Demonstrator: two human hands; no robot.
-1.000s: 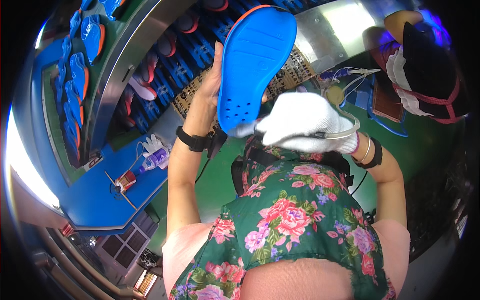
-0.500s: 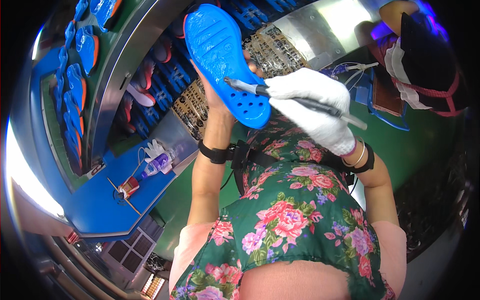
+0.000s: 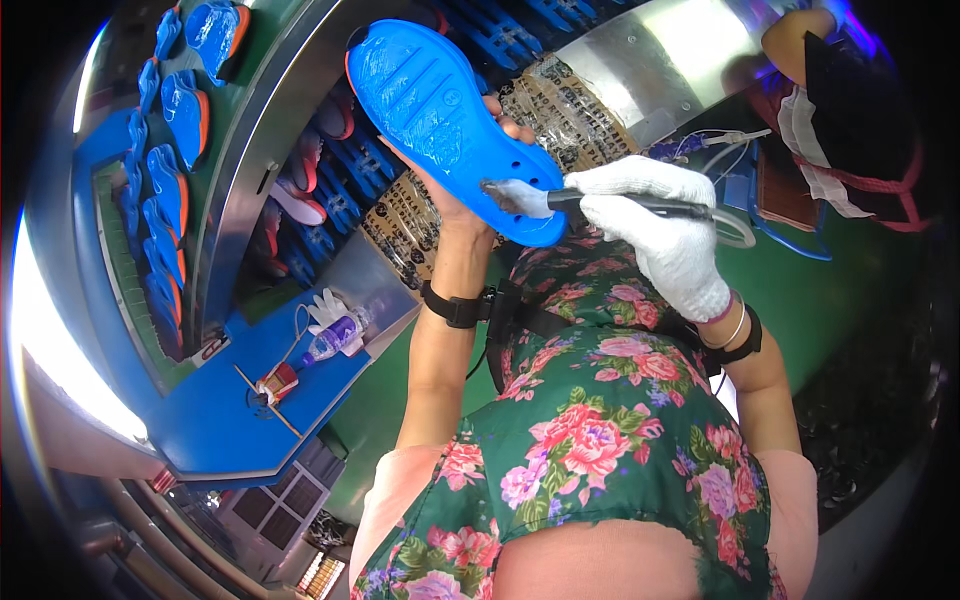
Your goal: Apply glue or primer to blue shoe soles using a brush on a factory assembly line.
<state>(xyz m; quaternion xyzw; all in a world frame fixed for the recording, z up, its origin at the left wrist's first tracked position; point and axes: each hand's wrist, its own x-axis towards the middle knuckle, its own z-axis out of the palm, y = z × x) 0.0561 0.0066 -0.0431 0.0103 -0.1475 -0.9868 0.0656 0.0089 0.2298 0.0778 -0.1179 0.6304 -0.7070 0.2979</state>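
Observation:
My bare left hand (image 3: pixel 455 208) grips a blue shoe sole (image 3: pixel 425 105) from underneath, fingers curled over its right edge. The upward face carries ridges, a row of small holes at the near end, and a wet shine over the far part. In a white knitted glove, my right hand (image 3: pixel 662 225) is closed around a brush (image 3: pixel 522 197) with a dark handle. Its bristles touch the sole at the holes and hide some of them. A clear tube (image 3: pixel 738 228) loops out behind the handle.
Blue soles with orange edges (image 3: pixel 183 115) stand on a green belt (image 3: pixel 262 62) at the left. A blue side table (image 3: pixel 215 415) bears a bottle (image 3: pixel 330 338), a white glove and a small red container (image 3: pixel 278 382). Taped cardboard (image 3: pixel 570 110) lies behind the sole.
The brush has moved from the middle of the sole toward its near end, over the holes. Its bristles now lie flatter and more spread. The surroundings have shifted slightly right in view.

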